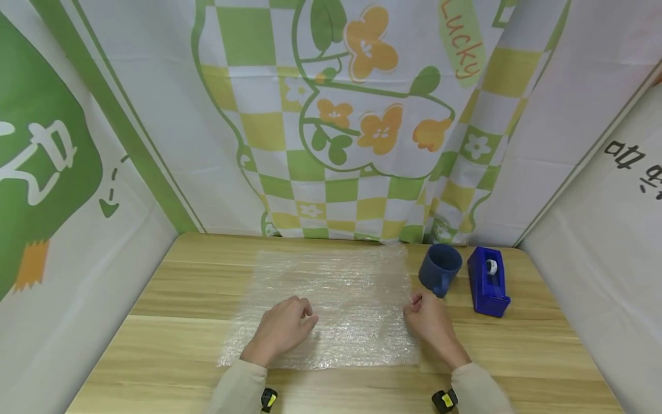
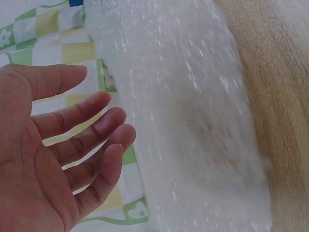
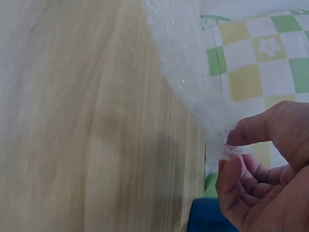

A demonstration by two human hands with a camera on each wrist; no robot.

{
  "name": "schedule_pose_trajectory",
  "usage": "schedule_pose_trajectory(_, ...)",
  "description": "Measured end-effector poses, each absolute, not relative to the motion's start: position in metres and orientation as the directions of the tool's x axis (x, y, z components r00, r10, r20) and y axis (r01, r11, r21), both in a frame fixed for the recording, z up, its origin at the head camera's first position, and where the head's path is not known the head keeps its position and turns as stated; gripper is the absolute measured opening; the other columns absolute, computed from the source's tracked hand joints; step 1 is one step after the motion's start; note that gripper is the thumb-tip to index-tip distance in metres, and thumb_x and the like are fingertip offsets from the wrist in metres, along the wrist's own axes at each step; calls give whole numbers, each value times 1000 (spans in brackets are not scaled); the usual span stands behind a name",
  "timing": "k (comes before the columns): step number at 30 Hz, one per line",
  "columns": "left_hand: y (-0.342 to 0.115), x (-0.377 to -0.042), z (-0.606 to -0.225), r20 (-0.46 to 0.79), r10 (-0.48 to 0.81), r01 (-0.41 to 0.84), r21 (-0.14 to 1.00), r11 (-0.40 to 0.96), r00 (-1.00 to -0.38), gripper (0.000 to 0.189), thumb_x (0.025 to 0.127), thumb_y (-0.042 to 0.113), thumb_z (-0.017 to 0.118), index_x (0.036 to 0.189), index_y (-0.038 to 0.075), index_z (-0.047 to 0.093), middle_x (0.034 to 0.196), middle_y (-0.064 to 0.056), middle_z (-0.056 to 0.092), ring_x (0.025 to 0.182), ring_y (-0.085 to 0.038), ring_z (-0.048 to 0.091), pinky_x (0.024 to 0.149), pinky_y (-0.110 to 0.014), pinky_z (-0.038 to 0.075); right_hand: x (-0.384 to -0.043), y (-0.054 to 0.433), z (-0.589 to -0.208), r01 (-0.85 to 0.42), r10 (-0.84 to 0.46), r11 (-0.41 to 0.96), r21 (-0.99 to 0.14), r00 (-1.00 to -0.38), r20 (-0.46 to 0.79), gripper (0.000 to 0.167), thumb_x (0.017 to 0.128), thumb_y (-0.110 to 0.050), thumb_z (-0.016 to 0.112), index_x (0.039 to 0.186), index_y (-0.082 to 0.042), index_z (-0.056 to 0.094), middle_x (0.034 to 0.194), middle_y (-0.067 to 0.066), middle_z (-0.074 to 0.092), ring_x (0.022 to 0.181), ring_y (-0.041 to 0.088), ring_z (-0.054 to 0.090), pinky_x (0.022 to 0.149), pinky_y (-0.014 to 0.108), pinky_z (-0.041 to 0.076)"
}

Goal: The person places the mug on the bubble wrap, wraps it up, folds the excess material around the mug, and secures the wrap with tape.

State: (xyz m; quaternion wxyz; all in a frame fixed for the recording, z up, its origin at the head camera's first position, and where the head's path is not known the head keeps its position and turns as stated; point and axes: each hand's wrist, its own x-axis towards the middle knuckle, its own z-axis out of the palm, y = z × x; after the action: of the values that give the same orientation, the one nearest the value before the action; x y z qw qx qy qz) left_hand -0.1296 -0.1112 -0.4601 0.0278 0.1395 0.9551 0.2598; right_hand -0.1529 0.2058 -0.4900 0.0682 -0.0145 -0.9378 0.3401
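A clear sheet of bubble wrap (image 1: 341,299) lies spread over the wooden table. My right hand (image 1: 430,322) pinches its right edge between thumb and fingers; in the right wrist view the wrap's edge (image 3: 212,116) runs up to those fingertips (image 3: 239,135). Over the left part of the sheet hovers my left hand (image 1: 283,328), fingers loosely bent and holding nothing. The left wrist view shows that palm (image 2: 43,169) with the fingers apart, beside the bubble wrap (image 2: 193,116). A blue mug (image 1: 439,269) stands just beyond my right hand, its handle toward me.
Right of the mug sits a blue tape dispenser (image 1: 488,282) with a small white roll in it. A checked, flowered curtain (image 1: 351,195) hangs along the table's back edge. White printed cloth walls close off both sides of the wooden table (image 1: 170,322).
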Motion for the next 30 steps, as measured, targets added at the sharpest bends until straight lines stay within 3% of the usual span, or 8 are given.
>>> schedule_pose_trajectory(9,-111,-130,-465,19,283,256,487,835,-959,16,91,24,72,94,8,73,88,-2,64,77,-19,60,66,-42,53,-146,225,-490,29,110,794,-607,-989,98,13,82,-7,68,92,-3,60,79,6,64,73,24,62,64,39,51)
schedule_pose_trajectory(18,-111,-129,-465,23,286,261,487,833,-958,15,92,21,71,93,7,73,90,-4,66,77,-19,61,67,-41,54,-146,240,-489,57,127,826,-560,-988,88,13,84,-12,69,91,-4,61,78,6,65,70,25,62,57,38,48)
schedule_pose_trajectory(25,-114,-127,-468,17,286,261,467,845,-958,17,90,20,72,95,4,73,90,-6,66,80,-23,61,70,-44,54,-145,249,-490,70,130,831,-551,-989,70,23,87,-21,73,97,-2,64,83,8,70,75,26,66,59,40,50)
schedule_pose_trajectory(30,-118,-125,-469,37,299,286,424,859,-954,16,86,16,74,95,3,73,88,-7,65,81,-26,60,71,-44,53,-141,256,-487,55,166,834,-549,-974,155,26,85,-26,79,90,-3,68,80,6,71,71,25,67,56,38,50)
